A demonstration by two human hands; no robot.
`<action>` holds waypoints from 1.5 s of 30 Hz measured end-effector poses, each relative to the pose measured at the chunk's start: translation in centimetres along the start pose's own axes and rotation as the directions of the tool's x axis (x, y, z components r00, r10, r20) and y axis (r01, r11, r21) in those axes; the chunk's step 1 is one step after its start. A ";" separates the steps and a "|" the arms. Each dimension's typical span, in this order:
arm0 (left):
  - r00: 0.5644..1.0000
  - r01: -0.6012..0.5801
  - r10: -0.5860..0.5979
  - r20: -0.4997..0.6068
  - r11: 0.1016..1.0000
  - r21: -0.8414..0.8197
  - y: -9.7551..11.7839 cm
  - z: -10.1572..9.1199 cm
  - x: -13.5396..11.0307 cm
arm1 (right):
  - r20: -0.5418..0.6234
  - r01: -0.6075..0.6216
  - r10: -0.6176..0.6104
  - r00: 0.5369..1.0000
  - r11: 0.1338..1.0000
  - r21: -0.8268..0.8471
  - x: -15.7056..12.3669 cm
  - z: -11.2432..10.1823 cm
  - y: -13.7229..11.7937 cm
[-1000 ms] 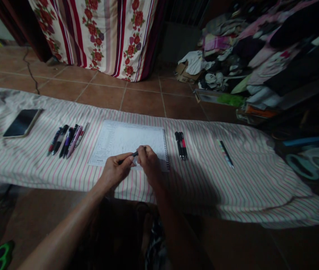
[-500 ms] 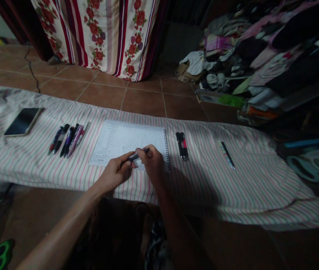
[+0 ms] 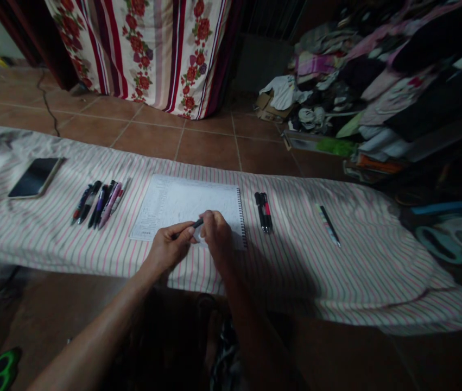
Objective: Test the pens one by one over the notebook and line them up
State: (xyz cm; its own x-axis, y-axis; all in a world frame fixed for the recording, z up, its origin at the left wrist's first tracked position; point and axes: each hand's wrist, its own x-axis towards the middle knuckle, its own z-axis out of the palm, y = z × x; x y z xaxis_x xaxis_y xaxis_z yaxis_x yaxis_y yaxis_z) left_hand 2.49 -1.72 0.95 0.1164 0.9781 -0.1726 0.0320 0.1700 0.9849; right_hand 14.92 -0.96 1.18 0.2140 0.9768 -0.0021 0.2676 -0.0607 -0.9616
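Observation:
Over the lower part of a spiral notebook (image 3: 198,198), my left hand (image 3: 169,244) is closed around a dark pen (image 3: 197,223). The fingers of my right hand (image 3: 216,231) are pinched at the pen's other end, and that tip is hidden by them. Right of the notebook lie a few black pens (image 3: 262,212), one with a red part. Farther right rests a single pen with a patterned barrel (image 3: 329,225). Several pens (image 3: 100,203) in mixed colours lie side by side to the notebook's left.
A dark-screened phone (image 3: 35,177) lies at the left on the striped cloth (image 3: 296,271) covering the table. Beyond it are a tiled floor (image 3: 206,144) and a floral curtain (image 3: 161,54). Clothes (image 3: 336,81) are heaped at the far right.
My right hand's fingers have curled further over the pen's end, so less of the pen shows. My left hand keeps its hold, and the things on the cloth stay put.

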 end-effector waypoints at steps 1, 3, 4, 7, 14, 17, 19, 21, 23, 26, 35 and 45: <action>1.000 0.015 -0.015 0.007 1.000 -0.010 0.1 -0.1 0.0 | 0.057 -0.007 -0.001 0.998 0.992 0.128 0.1 -0.1 0.1; 0.999 0.040 -0.040 0.033 0.999 -0.011 0.3 -0.3 0.0 | 0.153 -0.025 -0.022 0.988 0.954 0.300 0.1 -0.5 0.4; 0.998 0.047 -0.047 0.050 0.999 -0.006 0.4 -0.3 0.0 | 0.171 -0.028 -0.032 0.985 0.940 0.340 0.2 -0.6 0.5; 0.991 0.048 -0.048 0.128 0.999 0.005 0.5 -0.6 -0.4 | 0.142 -0.021 -0.030 0.989 0.938 0.345 0.3 -0.8 0.6; 0.963 -0.170 0.106 0.249 0.952 0.254 0.3 -1.2 -0.6 | -0.033 0.005 -0.004 0.999 0.999 0.040 0.5 -0.3 0.6; 0.957 -0.224 0.157 0.245 0.933 0.280 0.1 -1.0 -0.6 | -0.112 0.060 -0.078 0.991 0.986 -0.154 0.4 -0.1 0.8; 0.956 -0.227 0.163 0.245 0.938 0.261 -0.1 -0.7 -0.8 | -0.160 0.077 -0.125 0.979 0.959 -0.274 0.3 0.0 0.9; 0.962 -0.211 0.156 0.223 0.944 0.253 -0.3 -0.3 -0.9 | -0.192 0.074 -0.151 0.970 0.931 -0.358 0.2 0.2 0.9; 0.977 -0.177 0.143 0.159 0.959 0.223 -0.5 0.1 -0.9 | -0.189 0.062 -0.149 0.971 0.913 -0.403 0.1 0.4 0.7; 0.993 -0.108 0.103 0.052 0.988 0.113 -0.7 0.7 -0.8 | -0.150 0.033 -0.096 0.984 0.926 -0.377 -0.1 0.5 0.2; 0.997 0.054 -0.054 0.060 0.999 0.011 0.4 -0.5 -0.1 | 0.142 0.033 -0.081 0.987 0.948 0.315 0.7 -1.0 1.5; 0.958 -0.156 0.081 0.275 0.953 0.260 -0.3 -1.5 -0.6 | -0.039 0.120 -0.125 0.991 0.986 -0.117 0.5 -0.7 0.9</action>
State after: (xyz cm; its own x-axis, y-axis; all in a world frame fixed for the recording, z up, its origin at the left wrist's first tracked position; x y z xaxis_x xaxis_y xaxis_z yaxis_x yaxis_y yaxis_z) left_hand 0.92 -2.14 0.72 0.3876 0.9176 -0.0883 0.2708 -0.0218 0.9624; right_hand 15.94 -0.68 0.56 0.2149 0.9681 0.1289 0.3995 0.0333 -0.9161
